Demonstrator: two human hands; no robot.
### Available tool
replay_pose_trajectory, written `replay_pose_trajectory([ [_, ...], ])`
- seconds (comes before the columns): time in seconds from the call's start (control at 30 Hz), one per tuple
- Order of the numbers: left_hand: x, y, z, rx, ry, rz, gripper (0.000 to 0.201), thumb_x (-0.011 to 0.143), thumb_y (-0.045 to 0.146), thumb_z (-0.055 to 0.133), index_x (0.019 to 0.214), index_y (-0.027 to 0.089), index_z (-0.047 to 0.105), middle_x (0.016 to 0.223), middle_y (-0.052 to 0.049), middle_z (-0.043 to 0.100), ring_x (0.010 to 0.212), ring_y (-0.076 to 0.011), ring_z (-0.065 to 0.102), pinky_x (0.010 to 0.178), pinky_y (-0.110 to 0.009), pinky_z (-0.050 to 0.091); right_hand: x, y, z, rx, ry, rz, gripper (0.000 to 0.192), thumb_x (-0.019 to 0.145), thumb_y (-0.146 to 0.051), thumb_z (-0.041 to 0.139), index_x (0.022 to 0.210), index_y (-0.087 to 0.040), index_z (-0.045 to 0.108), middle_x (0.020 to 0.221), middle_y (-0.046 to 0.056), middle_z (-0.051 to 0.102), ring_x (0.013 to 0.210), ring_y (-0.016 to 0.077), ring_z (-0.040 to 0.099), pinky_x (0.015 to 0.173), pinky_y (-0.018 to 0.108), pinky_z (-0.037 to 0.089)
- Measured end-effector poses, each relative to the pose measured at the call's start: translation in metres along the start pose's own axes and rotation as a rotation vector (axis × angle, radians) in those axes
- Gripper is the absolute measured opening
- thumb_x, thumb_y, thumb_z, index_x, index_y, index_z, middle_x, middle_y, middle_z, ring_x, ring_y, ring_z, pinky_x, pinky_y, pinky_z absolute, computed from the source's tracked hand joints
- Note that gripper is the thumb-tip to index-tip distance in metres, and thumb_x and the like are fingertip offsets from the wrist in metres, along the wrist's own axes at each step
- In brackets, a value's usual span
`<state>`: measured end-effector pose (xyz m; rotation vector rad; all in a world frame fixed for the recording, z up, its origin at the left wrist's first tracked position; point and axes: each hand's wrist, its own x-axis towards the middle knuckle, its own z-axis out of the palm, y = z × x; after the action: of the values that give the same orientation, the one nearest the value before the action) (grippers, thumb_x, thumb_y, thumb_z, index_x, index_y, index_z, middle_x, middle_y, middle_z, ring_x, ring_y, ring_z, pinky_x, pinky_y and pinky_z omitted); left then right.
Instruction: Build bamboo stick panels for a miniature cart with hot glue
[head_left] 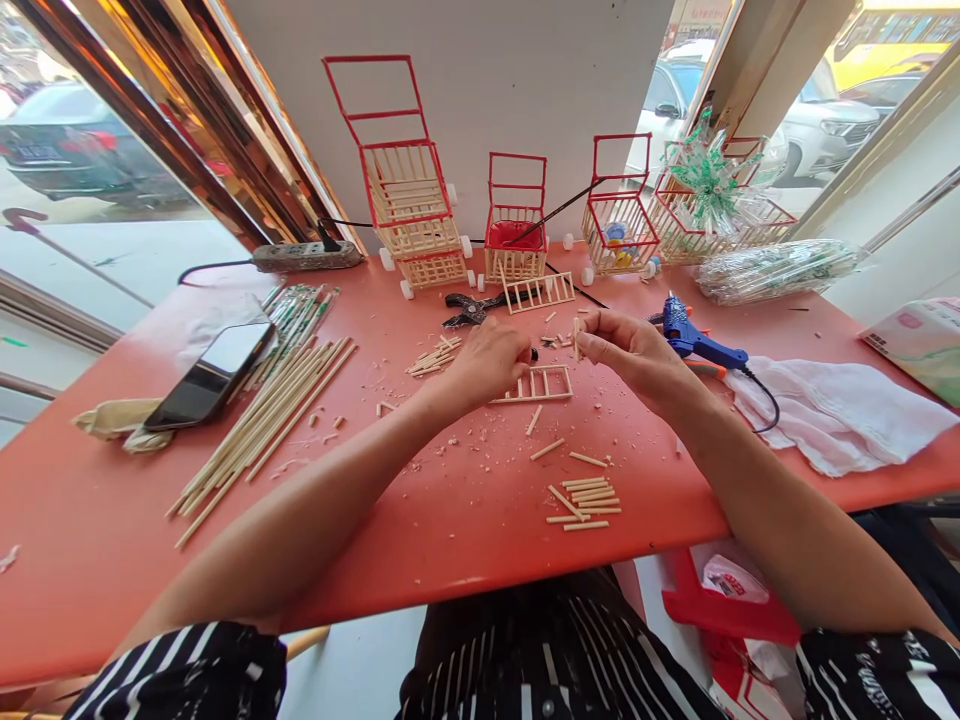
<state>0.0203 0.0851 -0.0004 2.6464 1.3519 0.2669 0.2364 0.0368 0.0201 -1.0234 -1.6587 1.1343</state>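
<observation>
My right hand (626, 345) pinches a short wooden stick (577, 340) upright between thumb and fingers. Curled closed to its left is my left hand (495, 355). A small black tip (534, 354) shows by its fingers; what it belongs to is hidden. Below both hands a small ladder-like stick frame (551, 383) lies flat, partly covered by the left hand. Another such frame (541, 292) rests behind, against a black clamp (474, 308). Cut sticks form a pile (435, 356) left of my left hand, and another pile (589, 502) lies near the front edge.
Small stick-built carts (412, 200) with red trim line the wall. Long sticks (262, 430) and a phone (214, 375) lie left, near a power strip (307, 257). To the right are a blue glue gun (697, 338), a white cloth (832, 410) and a wrapped bundle (776, 270).
</observation>
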Motion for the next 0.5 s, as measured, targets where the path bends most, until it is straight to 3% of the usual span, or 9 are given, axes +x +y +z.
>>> replay_pose_trajectory([
  [0.3, -0.009, 0.008, -0.009, -0.037, -0.02, -0.064, 0.02, 0.091, 0.018, 0.056, 0.089, 0.017, 0.075, 0.09, -0.011, 0.077, 0.097, -0.029, 0.065, 0.087, -0.039, 0.048, 0.002, 0.004, 0.0, -0.008, 0.019, 0.017, 0.035, 0.086, -0.052, 0.08, 0.088, -0.02, 0.065, 0.081, 0.0, 0.055, 0.076, 0.0148, 0.045, 0.069, 0.031, 0.036],
  [0.5, -0.011, 0.004, -0.027, -0.307, 0.052, -0.085, 0.012, 0.085, 0.022, 0.065, 0.083, 0.017, 0.075, 0.084, -0.005, 0.077, 0.082, -0.0224, 0.069, 0.078, -0.033, 0.048, -0.001, 0.0, 0.001, -0.062, 0.042, -0.017, 0.034, 0.089, -0.051, 0.078, 0.089, -0.02, 0.064, 0.082, 0.0, 0.056, 0.076, 0.0149, 0.047, 0.07, 0.032, 0.038],
])
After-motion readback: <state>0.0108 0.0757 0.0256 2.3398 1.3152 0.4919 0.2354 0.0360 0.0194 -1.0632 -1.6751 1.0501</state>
